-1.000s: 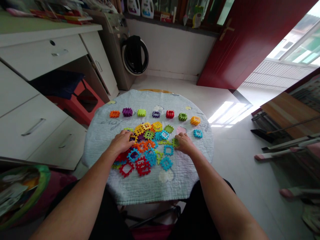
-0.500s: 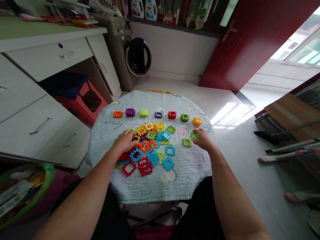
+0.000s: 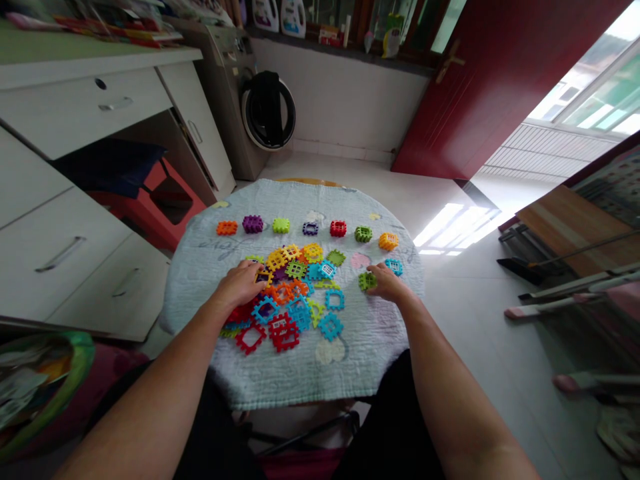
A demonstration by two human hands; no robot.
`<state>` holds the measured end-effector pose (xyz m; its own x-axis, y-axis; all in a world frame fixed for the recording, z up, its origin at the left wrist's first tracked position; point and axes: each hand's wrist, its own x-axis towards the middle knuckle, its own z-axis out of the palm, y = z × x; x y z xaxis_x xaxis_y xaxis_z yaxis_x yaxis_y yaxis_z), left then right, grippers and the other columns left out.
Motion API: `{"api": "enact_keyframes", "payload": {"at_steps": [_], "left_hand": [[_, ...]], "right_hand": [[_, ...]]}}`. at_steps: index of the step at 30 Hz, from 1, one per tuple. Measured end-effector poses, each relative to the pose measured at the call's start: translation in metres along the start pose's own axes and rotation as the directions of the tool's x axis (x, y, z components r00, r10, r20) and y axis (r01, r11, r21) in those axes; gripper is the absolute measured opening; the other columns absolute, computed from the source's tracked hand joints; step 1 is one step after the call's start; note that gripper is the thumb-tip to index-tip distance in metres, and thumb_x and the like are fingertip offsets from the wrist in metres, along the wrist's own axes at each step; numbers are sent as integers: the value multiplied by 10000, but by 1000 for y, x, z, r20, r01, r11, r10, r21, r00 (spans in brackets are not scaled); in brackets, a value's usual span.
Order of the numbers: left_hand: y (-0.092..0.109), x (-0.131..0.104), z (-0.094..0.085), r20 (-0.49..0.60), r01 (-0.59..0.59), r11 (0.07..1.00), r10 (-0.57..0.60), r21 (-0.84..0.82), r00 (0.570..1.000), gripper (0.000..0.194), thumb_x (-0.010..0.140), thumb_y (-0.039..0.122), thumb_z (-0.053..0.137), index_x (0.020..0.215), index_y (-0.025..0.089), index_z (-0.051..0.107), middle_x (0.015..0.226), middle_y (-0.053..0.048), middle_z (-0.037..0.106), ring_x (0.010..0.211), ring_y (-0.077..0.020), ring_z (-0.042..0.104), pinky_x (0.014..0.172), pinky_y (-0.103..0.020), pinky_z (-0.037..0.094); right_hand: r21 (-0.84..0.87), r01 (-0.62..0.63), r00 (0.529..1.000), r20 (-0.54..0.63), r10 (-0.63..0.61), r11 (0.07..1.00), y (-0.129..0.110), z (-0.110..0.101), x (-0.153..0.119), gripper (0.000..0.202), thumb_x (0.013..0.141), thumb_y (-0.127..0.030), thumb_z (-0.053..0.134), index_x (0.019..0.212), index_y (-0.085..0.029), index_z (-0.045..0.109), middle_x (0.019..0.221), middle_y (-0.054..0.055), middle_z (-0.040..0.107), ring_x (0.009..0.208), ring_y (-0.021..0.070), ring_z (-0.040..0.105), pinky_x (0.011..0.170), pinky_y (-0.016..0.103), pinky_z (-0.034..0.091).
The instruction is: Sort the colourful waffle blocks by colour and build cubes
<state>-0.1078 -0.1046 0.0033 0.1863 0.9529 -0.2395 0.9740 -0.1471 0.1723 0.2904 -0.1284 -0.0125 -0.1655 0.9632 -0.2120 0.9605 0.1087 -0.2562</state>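
A loose heap of colourful plastic interlocking blocks (image 3: 283,291), flat and notched at the edges, spreads over the cloth-covered round table (image 3: 300,383). At the heap's left side is my left hand (image 3: 243,283), its fingers bent around the edge of a yellow block (image 3: 263,277). Right of the heap, my right hand (image 3: 389,283) pinches a green block (image 3: 367,281), which appears to lie on another green one. Just beyond that hand lies a blue block (image 3: 394,267). A separate green block (image 3: 336,257) lies at the heap's far right.
Along the table's far side runs a row of small block groups, from an orange one (image 3: 227,228) to a yellow-orange one (image 3: 389,241). A red stool (image 3: 167,200) and white drawers (image 3: 65,253) stand left, a bin (image 3: 83,360) lower left. Behind is a washing machine (image 3: 269,110).
My right hand has moved left with the green block, onto the spot of the other green one. The blue block beyond it now shows. My left hand has stayed at the heap.
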Motion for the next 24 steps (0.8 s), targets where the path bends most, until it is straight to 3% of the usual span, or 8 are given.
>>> {"api": "enact_keyframes", "payload": {"at_steps": [11, 17, 21, 24], "left_hand": [[-4, 2, 3, -7, -17, 1000, 17, 11, 1000, 515, 785, 415, 471, 1230, 167, 544, 1288, -118, 512, 1149, -256, 547, 998, -341, 418], [-6, 3, 6, -19, -10, 1000, 10, 12, 1000, 516, 788, 434, 461, 1228, 180, 547, 1282, -115, 511, 1134, -261, 554, 981, -346, 428], [-8, 5, 8, -8, -16, 1000, 16, 7, 1000, 527, 786, 433, 459, 1235, 170, 542, 1288, -121, 500, 1143, -259, 549, 990, -340, 421], [-8, 5, 7, -6, -19, 1000, 19, 13, 1000, 531, 783, 425, 461, 1240, 166, 540, 1288, -121, 501, 1151, -257, 543, 998, -336, 414]], "right_hand": [[-6, -29, 1000, -12, 29, 1000, 4, 10, 6, 598, 594, -244, 791, 1151, -142, 596, 1087, 131, 531, 925, 233, 531, 833, 324, 408], [42, -27, 999, -43, 29, 999, 7, 5, 1, 681, 569, -218, 802, 1201, -161, 554, 1104, 115, 532, 924, 215, 541, 853, 320, 409], [35, 12, 1000, -27, -11, 999, 8, 1, -1, 495, 618, -209, 755, 1083, -150, 598, 1032, 102, 556, 892, 200, 543, 841, 302, 412], [3, 31, 999, -20, -31, 1000, 5, 2, 0, 461, 630, -206, 737, 1062, -140, 591, 1021, 110, 561, 922, 216, 533, 834, 302, 411]]}}
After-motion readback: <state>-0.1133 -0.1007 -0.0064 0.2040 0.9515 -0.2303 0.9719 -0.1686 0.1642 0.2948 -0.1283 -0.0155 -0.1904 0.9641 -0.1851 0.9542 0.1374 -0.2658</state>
